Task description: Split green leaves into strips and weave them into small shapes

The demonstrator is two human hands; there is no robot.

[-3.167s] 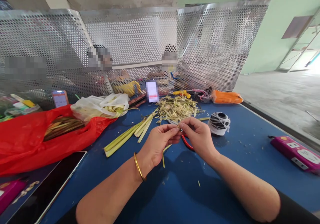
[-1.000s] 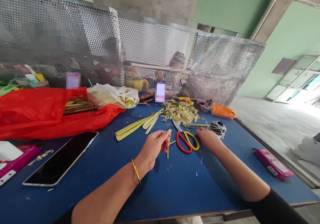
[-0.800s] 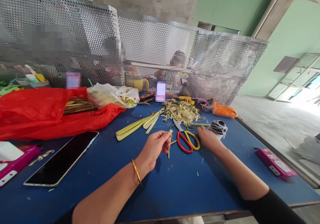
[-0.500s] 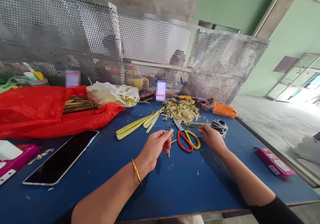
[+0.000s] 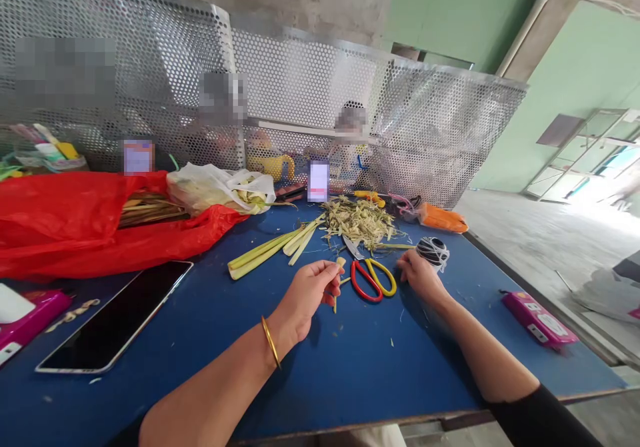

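Note:
My left hand, a gold bangle at its wrist, pinches a small pale strip of plant stalk above the table. A thin end of the strip pokes out below the fingers. Scissors with one red and one yellow handle lie between my hands, blades pointing away. My right hand is low over the table to their right, fingers curled together; what they hold, if anything, is hidden. Right behind it sits a dark spool of white thread. Beyond the scissors is a heap of pale plant shavings.
Split green stalks lie left of the heap. A red plastic bag, a white bag and a large phone occupy the left side. A magenta packet lies far right. A perforated metal screen stands behind, with people beyond it.
The view has shifted slightly, so everything sits a little further left. My right hand has come slightly closer to the spool. My left hand keeps its pinch on the strip.

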